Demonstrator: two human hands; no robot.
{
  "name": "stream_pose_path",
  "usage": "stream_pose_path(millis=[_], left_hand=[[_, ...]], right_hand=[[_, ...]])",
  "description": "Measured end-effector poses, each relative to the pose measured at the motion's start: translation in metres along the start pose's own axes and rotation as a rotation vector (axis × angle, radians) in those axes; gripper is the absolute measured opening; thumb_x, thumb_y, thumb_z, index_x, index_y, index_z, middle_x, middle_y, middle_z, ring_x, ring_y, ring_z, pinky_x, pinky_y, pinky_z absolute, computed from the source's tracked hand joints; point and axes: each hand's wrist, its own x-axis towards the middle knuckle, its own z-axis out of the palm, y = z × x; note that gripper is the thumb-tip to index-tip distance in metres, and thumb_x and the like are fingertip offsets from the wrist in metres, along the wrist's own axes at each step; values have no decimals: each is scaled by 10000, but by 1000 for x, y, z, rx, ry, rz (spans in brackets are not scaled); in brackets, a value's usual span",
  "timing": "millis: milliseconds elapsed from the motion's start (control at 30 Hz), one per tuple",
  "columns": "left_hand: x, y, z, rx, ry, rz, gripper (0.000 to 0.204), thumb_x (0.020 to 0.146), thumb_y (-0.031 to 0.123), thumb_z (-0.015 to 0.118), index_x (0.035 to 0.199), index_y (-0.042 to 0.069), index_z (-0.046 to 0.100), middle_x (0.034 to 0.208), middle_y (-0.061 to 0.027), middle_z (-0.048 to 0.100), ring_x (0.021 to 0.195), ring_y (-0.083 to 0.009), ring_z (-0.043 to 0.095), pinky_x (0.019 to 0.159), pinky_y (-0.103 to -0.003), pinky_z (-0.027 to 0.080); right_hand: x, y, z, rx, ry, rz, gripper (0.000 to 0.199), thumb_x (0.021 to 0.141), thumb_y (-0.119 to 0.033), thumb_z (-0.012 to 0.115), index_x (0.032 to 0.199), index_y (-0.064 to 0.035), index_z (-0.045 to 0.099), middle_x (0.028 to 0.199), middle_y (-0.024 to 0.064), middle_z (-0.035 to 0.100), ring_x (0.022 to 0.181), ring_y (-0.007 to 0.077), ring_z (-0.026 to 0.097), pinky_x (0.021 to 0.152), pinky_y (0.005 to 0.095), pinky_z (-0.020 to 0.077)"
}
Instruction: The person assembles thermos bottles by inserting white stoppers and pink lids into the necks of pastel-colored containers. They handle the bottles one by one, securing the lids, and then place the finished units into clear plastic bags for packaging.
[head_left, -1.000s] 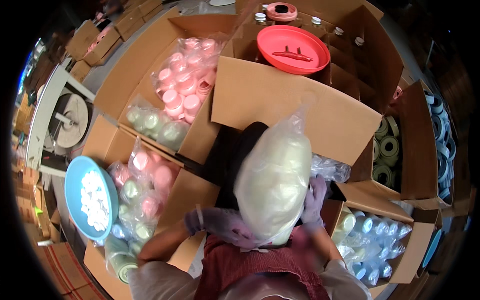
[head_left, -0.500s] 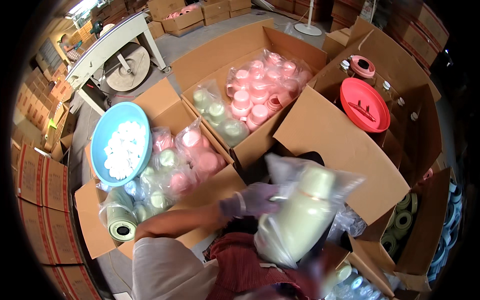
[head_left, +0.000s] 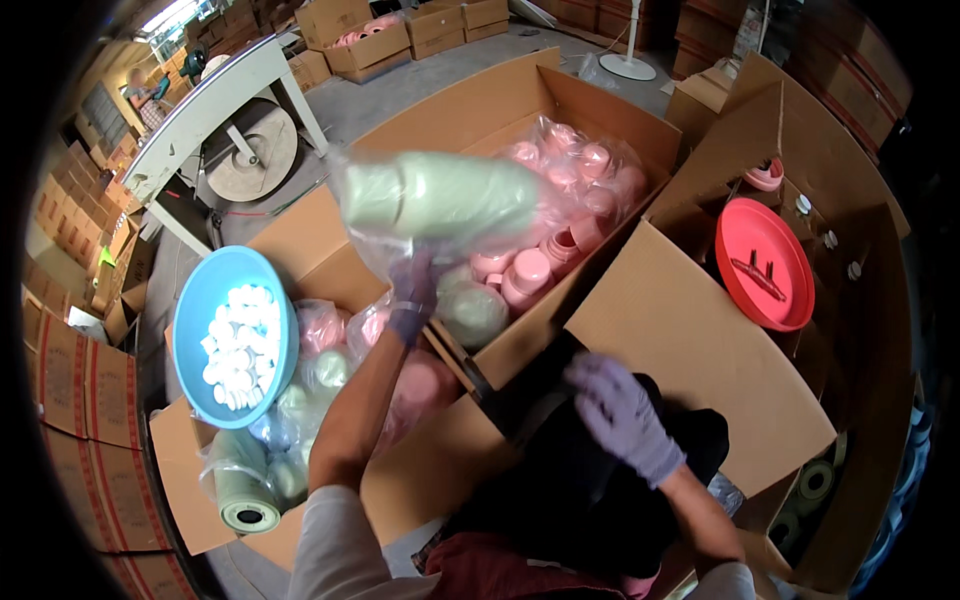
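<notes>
My left hand (head_left: 412,292), in a pale purple glove, is closed on a light green vacuum flask (head_left: 465,195) wrapped in a clear plastic bag. The flask lies sideways in the air, blurred, above the far carton of bagged pink flasks (head_left: 530,280). Exactly where the fingers grip the bag is unclear. My right hand (head_left: 622,415), gloved too, hovers over my dark-clad legs with fingers apart and nothing in them. Bagged green and pink flasks (head_left: 425,380) fill the carton beneath my left forearm. One green flask (head_left: 248,490) lies at that carton's near left corner.
A blue basin (head_left: 190,370) of small white caps rests on the left carton. At right, a red basin (head_left: 735,225) holding dark red pieces sits on an open carton (head_left: 690,330). A white table (head_left: 190,110) stands at far left, with stacked cartons (head_left: 90,400) nearer.
My left hand has carried the bagged green flask from my lap up and leftward over the far carton. My right hand, blurred low down before, now shows over my legs, apart from the flask.
</notes>
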Motion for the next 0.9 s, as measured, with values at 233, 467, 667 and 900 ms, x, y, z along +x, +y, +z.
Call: stream_pose_path(millis=[233,467,667,900], left_hand=[[97,-104,116,275,-12,-338,372,821,356,612,813,-10,679,862,-254,673,876,-440,644,810,-506,490],[109,-90,125,570,-517,-299,364,798,322,663,980,8,683,1034,-217,701,982,-360,680,829,-449,535],[102,-42,147,506,-608,86,715,773,403,713,1392,140,469,1255,-171,563,1118,-358,616,912,-458,514],[121,-47,174,516,-594,-187,863,701,450,801,1435,232,402,1336,-253,457,1139,-427,576,941,-515,488]], right_hand=[[-22,11,21,-473,-140,-89,298,762,-215,660,1042,-114,675,1106,60,604,1082,251,561,1049,480,390],[-14,27,21,-388,-52,-7,255,752,-190,673,996,-118,675,1018,39,620,969,212,594,990,425,446],[-14,26,24,-363,-17,-27,222,776,-190,681,984,-113,669,1018,50,619,949,207,614,976,406,465],[-14,28,15,-299,-31,-65,191,776,-165,664,961,-114,667,1003,48,629,928,212,621,939,424,487]])
